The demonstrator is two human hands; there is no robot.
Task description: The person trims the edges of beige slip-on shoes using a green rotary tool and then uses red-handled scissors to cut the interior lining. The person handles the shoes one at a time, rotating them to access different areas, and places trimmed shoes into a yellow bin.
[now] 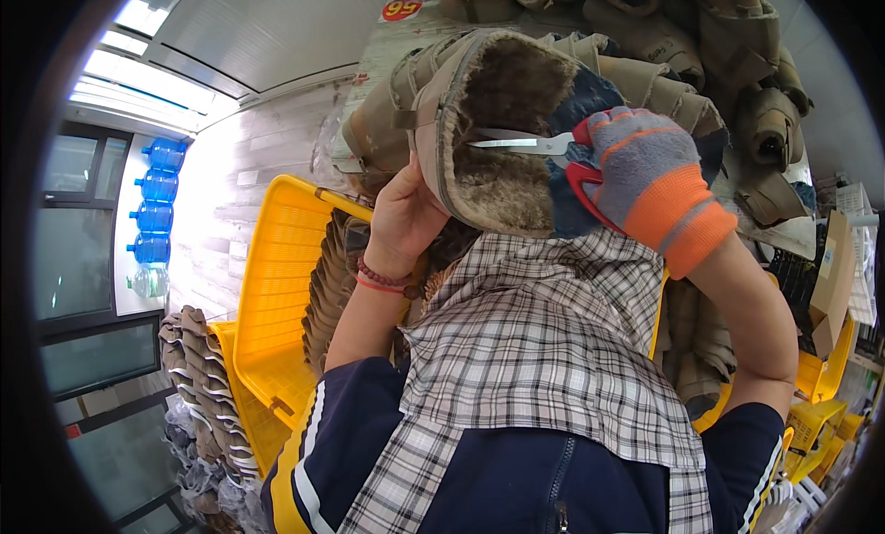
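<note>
A tan boot upper point(438, 156) with thick brown fur lining point(502, 188) has its wide opening turned toward me above my lap. Its side is gripped by my bare left hand point(412, 207), thumb along the outer edge and the other fingers mostly hidden behind it. My right hand point(645, 160), in a grey and orange knit glove, is closed around red-handled scissors point(530, 145). Their silver blades point left into the opening, over the fur. Dark blue material point(590, 96) shows along the opening's right side, partly behind the glove.
More tan boot uppers point(645, 50) are heaped on the table point(406, 41) ahead. A yellow basket point(267, 285) holding stacked pieces stands at my left, beside another stack point(207, 396). Blue water jugs point(157, 185) line the far left. A cardboard box point(832, 267) and yellow crates point(816, 428) are at right.
</note>
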